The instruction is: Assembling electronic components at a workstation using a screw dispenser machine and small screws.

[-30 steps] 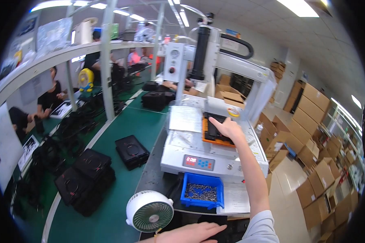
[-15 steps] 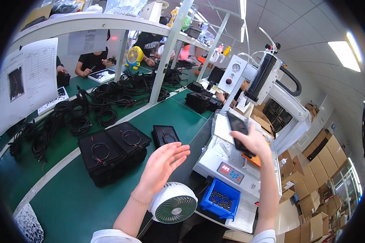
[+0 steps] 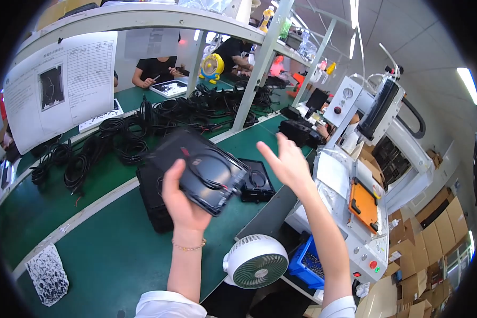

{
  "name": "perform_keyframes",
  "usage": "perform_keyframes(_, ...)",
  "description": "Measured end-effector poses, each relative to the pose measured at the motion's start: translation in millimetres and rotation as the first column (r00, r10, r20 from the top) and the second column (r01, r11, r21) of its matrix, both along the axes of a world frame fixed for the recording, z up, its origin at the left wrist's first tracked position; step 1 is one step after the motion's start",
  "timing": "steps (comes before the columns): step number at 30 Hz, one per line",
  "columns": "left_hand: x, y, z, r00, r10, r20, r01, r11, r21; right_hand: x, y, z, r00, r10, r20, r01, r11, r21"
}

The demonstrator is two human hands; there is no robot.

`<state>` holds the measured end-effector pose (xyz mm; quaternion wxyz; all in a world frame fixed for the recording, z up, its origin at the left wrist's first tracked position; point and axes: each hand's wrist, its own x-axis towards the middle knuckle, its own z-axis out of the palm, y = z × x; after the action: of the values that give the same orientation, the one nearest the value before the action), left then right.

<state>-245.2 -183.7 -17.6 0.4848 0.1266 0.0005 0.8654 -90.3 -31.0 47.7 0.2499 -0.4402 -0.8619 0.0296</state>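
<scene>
Head view: black flat module [image 3: 204, 172] with a looped cable, now lifted off the green desk [image 3: 106, 254], sits above the stacked modules [image 3: 156, 204]. Left hand [image 3: 183, 204] clamps its lower edge; half a second ago that hand was empty. Right hand [image 3: 286, 161] hovers beside it, fingers spread, holding nothing.

The left hand [image 3: 183, 204] covers part of the black device [image 3: 204, 169] and the black stack [image 3: 156, 204] behind it, while the paper sheet's [image 3: 58, 87] print is too small to resolve.
</scene>
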Motion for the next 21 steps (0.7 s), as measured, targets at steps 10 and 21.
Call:
perform_keyframes(10,-6,-41,7,0.759,0.649,0.041,-0.65,0.76,0.011,-112,4,-92,0.902,0.27,0.337,-0.154,0.93,-0.335)
perform_keyframes(21,21,-31,6,0.882,0.464,0.075,-0.47,0.878,0.089,-114,48,-131,0.77,0.474,0.426,-0.445,0.879,-0.173)
